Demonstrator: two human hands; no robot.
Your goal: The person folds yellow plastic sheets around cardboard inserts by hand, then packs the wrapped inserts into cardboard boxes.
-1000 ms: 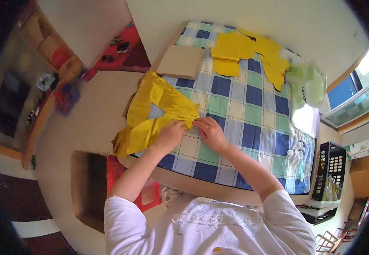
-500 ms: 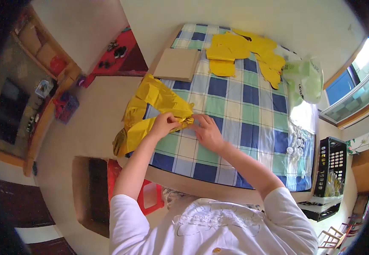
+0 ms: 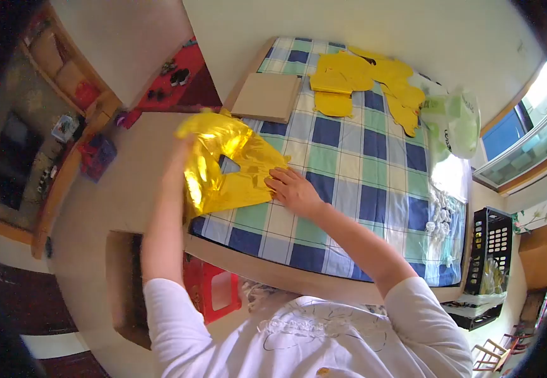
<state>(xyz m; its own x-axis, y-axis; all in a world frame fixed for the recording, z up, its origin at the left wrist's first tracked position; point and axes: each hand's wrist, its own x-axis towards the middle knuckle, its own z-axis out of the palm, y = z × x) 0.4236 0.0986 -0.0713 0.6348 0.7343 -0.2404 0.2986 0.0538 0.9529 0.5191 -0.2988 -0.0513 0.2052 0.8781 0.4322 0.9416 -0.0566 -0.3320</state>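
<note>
A flat, shiny gold foil balloon (image 3: 242, 183) with a small cut-out in its middle lies over the left front edge of the bed. Its far left part is lifted and bright with reflections. My left hand (image 3: 187, 146) is at that raised left edge, blurred, with its fingers hidden by motion and foil. At the balloon's right end, my right hand (image 3: 293, 190) has its fingers bent onto the foil, holding it against the checked bedspread (image 3: 324, 160).
Several flat yellow foil pieces (image 3: 343, 72) lie farther back on the bed. A cardboard box (image 3: 266, 97) sits at its left side, a pale green plastic bag (image 3: 453, 123) at the right. A black crate (image 3: 491, 252) stands right; a red stool (image 3: 213, 293) is below the bed's edge.
My left hand has left the balloon's right end and swung left and away to its far edge. The foil has spread out and lifted there. My right hand stays at the right end.
</note>
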